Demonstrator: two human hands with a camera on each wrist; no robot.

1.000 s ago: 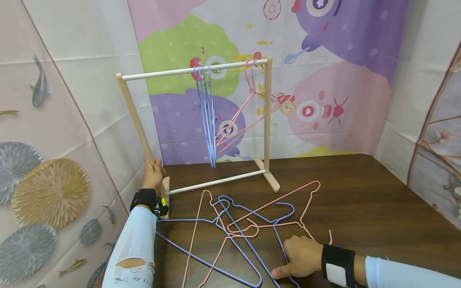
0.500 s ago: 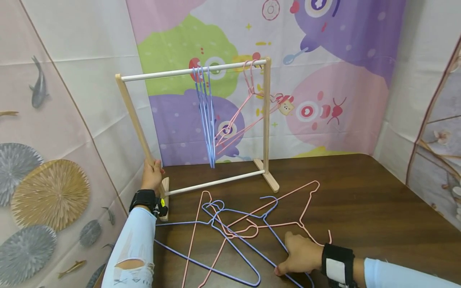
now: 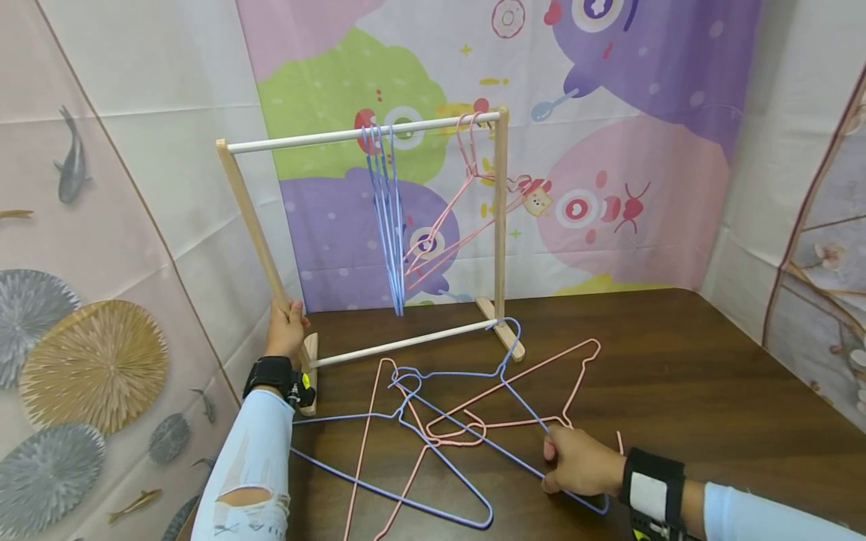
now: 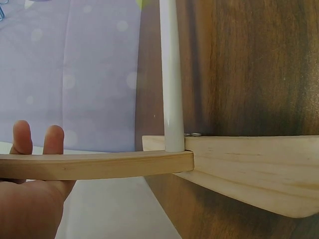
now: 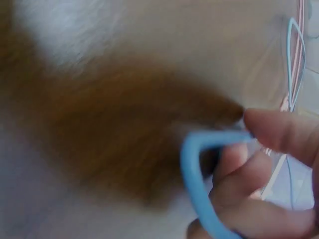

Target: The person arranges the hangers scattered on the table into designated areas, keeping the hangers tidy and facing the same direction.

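Note:
My left hand (image 3: 285, 329) grips the left wooden post (image 4: 114, 165) of a clothes rack low down, its fingers passing behind the wood. In my right hand (image 3: 585, 460) a blue clothes hanger (image 3: 524, 399) is held by one lower corner, between thumb and fingers. The hanger's bent corner (image 5: 192, 169) shows close up in the right wrist view. Its hook points away, beside the rack's right foot (image 3: 512, 343). Several blue hangers (image 3: 387, 218) hang from the white top rail (image 3: 291, 140), with pink hangers (image 3: 449, 212) at its right end.
Under the held hanger, another blue hanger (image 3: 392, 494) overlaps a pink hanger (image 3: 365, 443) on the brown table (image 3: 704, 376). A second pink hanger (image 3: 541, 367) lies to the right. The rack's lower white bar (image 3: 406, 343) runs behind them. Printed cloths surround the table.
The right hand has taken hold of the blue hanger's lower corner and shifted slightly right. The hanger's hook has swung away from me toward the rack. The left hand stays on the post.

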